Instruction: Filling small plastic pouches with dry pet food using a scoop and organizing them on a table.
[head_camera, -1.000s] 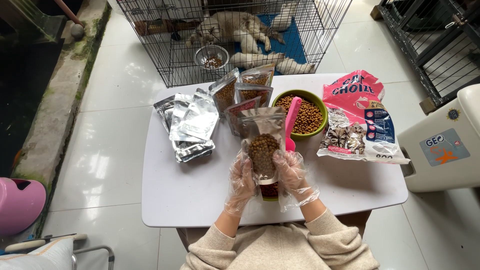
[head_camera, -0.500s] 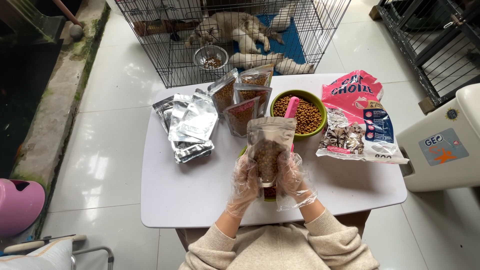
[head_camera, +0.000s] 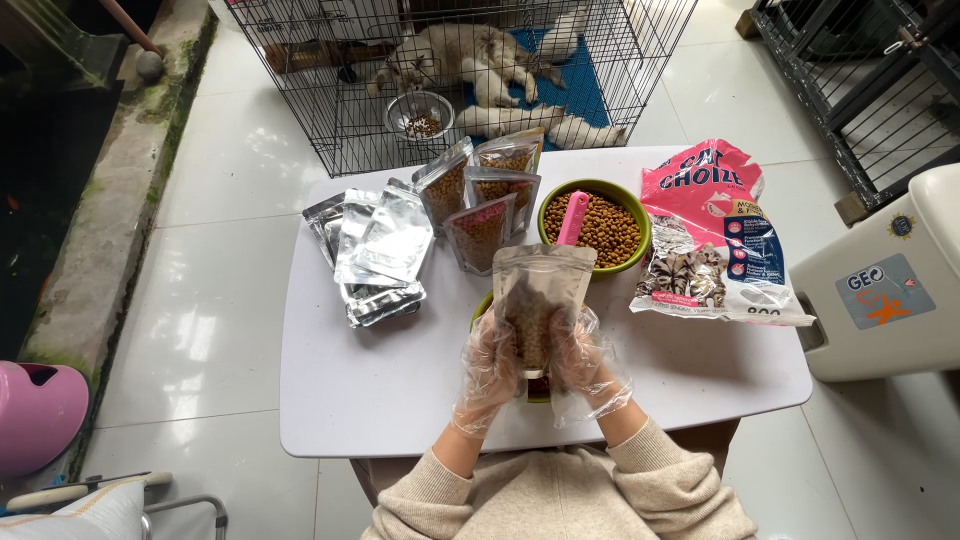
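Both gloved hands, left hand (head_camera: 490, 365) and right hand (head_camera: 580, 360), gripped a filled pouch (head_camera: 540, 300) upright over the counter (head_camera: 400, 390); filling step looked done, sealing the top seemed next.

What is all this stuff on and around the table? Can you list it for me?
pouch in hand: one, clear front with silver edges, brown kibble inside, held upright over the table's near middle
filled pouches: about four, clear and silver, standing at the table's far middle
empty pouches: a stack, silver, lying at the table's left
bowl: one, green, full of kibble, with a pink scoop in it
food bag: one, pink and blue, lying at the table's right
table: one, white
cage: one, wire, behind the table, cats and a metal dish inside
left hand: clear glove, gripping the pouch
right hand: clear glove, gripping the pouch
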